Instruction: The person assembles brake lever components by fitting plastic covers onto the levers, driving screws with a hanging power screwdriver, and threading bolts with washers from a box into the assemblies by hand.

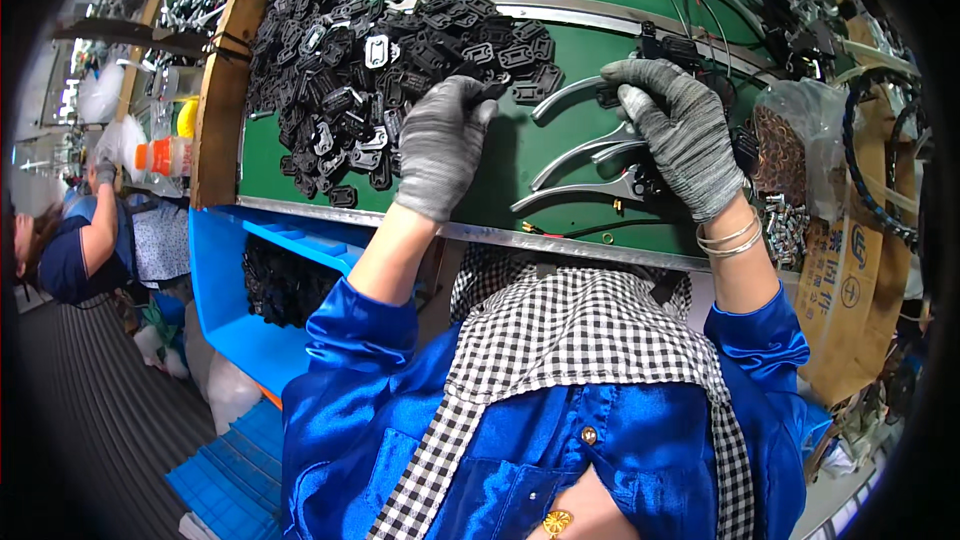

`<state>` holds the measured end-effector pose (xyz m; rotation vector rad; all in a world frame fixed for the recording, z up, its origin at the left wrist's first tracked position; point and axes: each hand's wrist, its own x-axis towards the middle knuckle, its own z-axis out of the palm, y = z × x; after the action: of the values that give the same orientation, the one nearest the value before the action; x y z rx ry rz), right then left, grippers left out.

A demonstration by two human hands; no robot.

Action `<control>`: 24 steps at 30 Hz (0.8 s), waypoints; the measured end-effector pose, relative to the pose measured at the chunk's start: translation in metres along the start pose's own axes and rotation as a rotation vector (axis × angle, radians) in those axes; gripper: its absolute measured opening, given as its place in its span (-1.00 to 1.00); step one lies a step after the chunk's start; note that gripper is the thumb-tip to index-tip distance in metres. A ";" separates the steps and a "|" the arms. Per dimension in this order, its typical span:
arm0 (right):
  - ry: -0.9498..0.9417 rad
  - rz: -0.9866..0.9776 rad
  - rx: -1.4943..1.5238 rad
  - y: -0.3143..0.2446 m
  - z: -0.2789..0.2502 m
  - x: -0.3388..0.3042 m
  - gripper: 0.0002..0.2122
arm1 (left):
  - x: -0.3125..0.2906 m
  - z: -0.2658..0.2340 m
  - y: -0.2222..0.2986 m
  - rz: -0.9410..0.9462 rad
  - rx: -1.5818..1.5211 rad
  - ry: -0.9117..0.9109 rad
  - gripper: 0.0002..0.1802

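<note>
My left hand, in a grey striped glove, is closed with its fingertips on a small black plate at the right edge of a large heap of black plates. My right hand, gloved alike, curls its fingers and thumb round the black end of a silver brake lever. Just below it, more silver brake levers with black bodies lie on the green tabletop, partly hidden by that hand. One silver plate shows among the black ones.
A wooden board edges the table at the left. Below it stands a blue bin with black parts. At the right are a bag of copper-coloured rings, small metal fittings and a cardboard box. A co-worker is at far left.
</note>
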<state>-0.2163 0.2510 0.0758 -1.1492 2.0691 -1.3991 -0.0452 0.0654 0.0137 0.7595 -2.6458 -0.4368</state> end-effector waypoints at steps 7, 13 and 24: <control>0.042 0.210 0.387 -0.002 0.004 -0.011 -0.86 | 0.001 -0.022 0.085 -0.309 -1.209 -0.264 -0.67; 0.174 0.195 0.372 0.008 -0.011 -0.032 -0.87 | 0.014 -0.011 0.108 -0.144 -1.062 -0.335 -0.72; 0.352 0.366 0.411 0.014 -0.026 -0.052 -0.88 | 0.008 0.020 0.123 -0.560 -1.674 -0.736 -0.59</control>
<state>-0.2099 0.3098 0.0680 -0.3572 1.9419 -1.8103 -0.1152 0.1642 0.0451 0.6561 -1.3512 -2.8435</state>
